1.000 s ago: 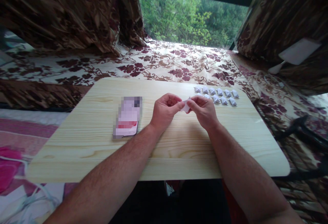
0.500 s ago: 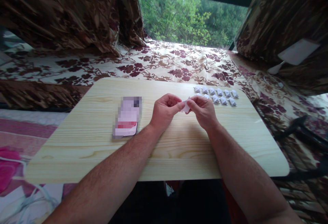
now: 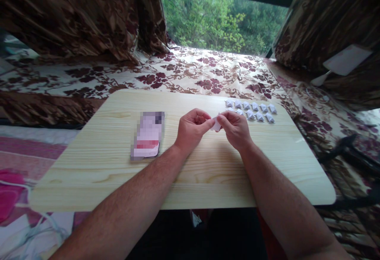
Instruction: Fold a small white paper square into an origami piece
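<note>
A small piece of folded white paper [image 3: 216, 124] is pinched between my two hands above the wooden table. My left hand [image 3: 192, 125] grips its left side with thumb and finger. On the opposite side, my right hand [image 3: 236, 127] pinches it the same way. Fingers cover much of the paper, so its full shape is hidden. Just behind my right hand lie two rows of small folded white paper pieces [image 3: 251, 115], each with raised points. Part of the nearer row is blocked by that hand.
A phone [image 3: 148, 133], partly blurred out, lies on the left of the table [image 3: 97, 165]. White cables [image 3: 44, 216] hang at the lower left. Beyond the table is a ledge with flowered cloth [image 3: 208, 69]. A white lamp [image 3: 346, 60] stands at the right.
Both hands keep their pinch on the paper, with only a very slight shift of the fingers. The phone and the rows of folded pieces stay in place.
</note>
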Tool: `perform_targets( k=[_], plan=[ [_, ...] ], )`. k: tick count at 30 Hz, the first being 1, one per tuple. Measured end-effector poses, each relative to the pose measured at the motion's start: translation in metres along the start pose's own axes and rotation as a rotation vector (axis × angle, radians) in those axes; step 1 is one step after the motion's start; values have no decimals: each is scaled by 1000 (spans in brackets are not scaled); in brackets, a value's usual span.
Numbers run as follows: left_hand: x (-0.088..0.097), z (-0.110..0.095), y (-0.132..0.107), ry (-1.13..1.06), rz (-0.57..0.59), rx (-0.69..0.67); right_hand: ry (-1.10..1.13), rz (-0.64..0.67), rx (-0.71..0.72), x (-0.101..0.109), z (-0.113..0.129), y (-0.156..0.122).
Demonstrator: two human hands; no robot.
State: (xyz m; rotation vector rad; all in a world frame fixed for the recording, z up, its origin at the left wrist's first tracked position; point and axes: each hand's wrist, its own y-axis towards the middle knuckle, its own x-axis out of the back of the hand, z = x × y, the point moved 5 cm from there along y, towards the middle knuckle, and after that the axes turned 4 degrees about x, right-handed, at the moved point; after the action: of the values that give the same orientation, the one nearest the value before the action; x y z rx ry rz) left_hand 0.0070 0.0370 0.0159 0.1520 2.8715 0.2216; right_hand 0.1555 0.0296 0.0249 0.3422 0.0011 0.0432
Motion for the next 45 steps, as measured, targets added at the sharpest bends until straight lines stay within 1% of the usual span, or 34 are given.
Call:
perform_targets(
  k=[3, 7, 11, 22, 28, 32, 37, 45],
  plan=[
    [1, 0, 0, 13, -11, -3, -7, -9, 22, 0, -1, 0],
    [2, 1, 1, 32, -30, 2, -36, -23, 12, 1, -3, -1],
    [2, 1, 1, 24, -43, 0, 4, -17, 3, -1, -2, -2],
    [2, -1, 1, 78, -30, -25, -21, -51, -6, 0, 0, -2],
    [0, -4, 0, 106, -20, -59, -7, -73, -14, 1, -1, -2],
    [-3, -3, -1, 94, 20, -47, 17, -80, -3, 1, -1, -1],
    [-3, -4, -1, 84, 20, -39, 10, -68, -22, 1, -1, -2],
    [-1, -6, -5, 238, -20, -138, -3, -67, 1, 1, -2, -2]
  ],
)
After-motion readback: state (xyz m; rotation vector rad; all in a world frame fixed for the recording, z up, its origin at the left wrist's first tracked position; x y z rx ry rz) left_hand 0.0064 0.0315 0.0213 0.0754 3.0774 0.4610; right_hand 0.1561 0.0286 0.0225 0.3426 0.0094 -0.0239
